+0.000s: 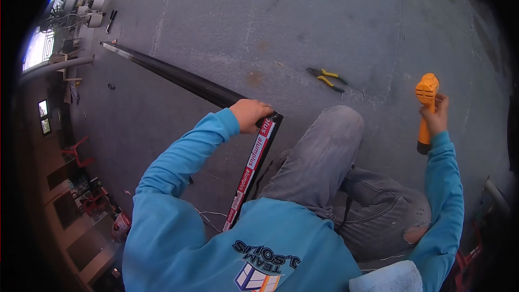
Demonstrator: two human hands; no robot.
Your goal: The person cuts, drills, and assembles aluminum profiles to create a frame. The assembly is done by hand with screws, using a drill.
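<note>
My left hand point(251, 114) is closed over the corner of a black aluminium frame point(184, 78). One long bar runs from that corner towards the far left. A second bar, covered in red and white "alumplus" tape point(250, 167), comes back towards my body. My right hand point(440, 112) grips the handle of a yellow-orange power drill point(427, 89), held off to the right, apart from the frame. Whether a bit is fitted cannot be seen. Between the two hands, pliers point(327, 78) with yellow and black handles lie on the floor, jaws pointing left.
Grey concrete floor point(216, 11) spreads all round. A dark slim tool point(111, 21) lies beyond the frame's far end. A red chair point(79, 151) and assorted items stand at the left. My bent knee point(340, 121) is beside the frame's corner; a pale towel point(386, 278) lies below.
</note>
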